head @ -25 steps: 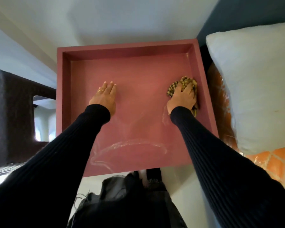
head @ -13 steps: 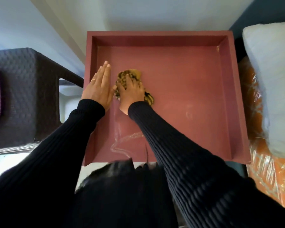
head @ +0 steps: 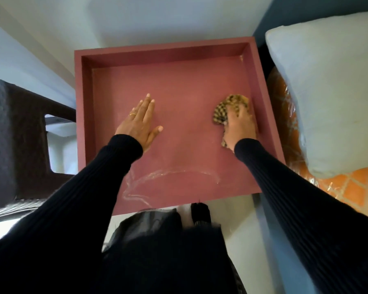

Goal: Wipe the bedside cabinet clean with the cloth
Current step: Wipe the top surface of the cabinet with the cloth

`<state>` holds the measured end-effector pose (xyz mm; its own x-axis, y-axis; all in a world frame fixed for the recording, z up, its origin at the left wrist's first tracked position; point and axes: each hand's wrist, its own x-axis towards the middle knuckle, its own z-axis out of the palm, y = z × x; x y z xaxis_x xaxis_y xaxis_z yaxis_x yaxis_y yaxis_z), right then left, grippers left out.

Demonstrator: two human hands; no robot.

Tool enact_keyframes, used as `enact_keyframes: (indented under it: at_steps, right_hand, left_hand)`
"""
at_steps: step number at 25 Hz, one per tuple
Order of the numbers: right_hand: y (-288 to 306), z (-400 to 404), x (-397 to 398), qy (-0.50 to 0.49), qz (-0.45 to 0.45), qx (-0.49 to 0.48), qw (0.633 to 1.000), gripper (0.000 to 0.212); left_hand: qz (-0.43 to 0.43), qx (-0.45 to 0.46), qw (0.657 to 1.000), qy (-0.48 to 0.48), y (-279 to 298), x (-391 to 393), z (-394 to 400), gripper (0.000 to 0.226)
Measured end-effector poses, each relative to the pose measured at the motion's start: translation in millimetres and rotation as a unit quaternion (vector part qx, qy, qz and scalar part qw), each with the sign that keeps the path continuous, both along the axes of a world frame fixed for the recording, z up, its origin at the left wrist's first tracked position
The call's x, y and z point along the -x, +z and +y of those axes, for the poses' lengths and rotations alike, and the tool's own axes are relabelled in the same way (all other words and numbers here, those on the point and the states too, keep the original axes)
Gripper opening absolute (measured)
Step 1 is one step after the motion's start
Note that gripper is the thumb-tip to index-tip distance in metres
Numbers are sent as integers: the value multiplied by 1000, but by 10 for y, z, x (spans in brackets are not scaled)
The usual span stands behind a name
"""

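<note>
The bedside cabinet [head: 179, 85] has a dusty-pink top with a raised rim on three sides. My left hand [head: 139, 124] lies flat on the top, left of centre, fingers together and thumb spread. My right hand [head: 239, 125] presses a crumpled brown-and-yellow checked cloth [head: 225, 109] onto the top beside the right rim. Wet streaks [head: 164, 177] shine on the surface near the front edge.
A white pillow [head: 327, 98] lies on an orange patterned bed cover [head: 353, 189] to the right of the cabinet. A dark woven chair [head: 13, 134] stands to the left. White wall rises behind. My dark clothing fills the bottom of the view.
My right hand swept the cloth from the left side, next to my left hand, across to the right rim. My left hand stayed flat on the top.
</note>
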<state>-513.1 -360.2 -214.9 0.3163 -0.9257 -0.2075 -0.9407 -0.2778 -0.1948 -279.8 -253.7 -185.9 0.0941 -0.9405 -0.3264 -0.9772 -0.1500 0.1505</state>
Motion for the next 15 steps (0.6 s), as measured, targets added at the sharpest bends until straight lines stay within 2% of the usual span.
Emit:
enact_keyframes:
  at_steps: [4,7,11,15]
  right_hand:
    - [-28,153,-39,-152,-20,4,988,61]
    - [-32,343,-395,-194,-5,-4,981,65]
    - [-29,563,-1136,-107,-17,-19,994,65]
    - [-1,915,-1778,57,-23,-32,998,62]
  left_hand:
    - [-17,-20,999,-29,-3,-165,92,67]
    - [-29,-39,999,-19,-21,-374,265,66]
    - [-11,-43,999,-14,-39,-528,427,65]
    - [-1,-4,1000,9,27,-570,458,60]
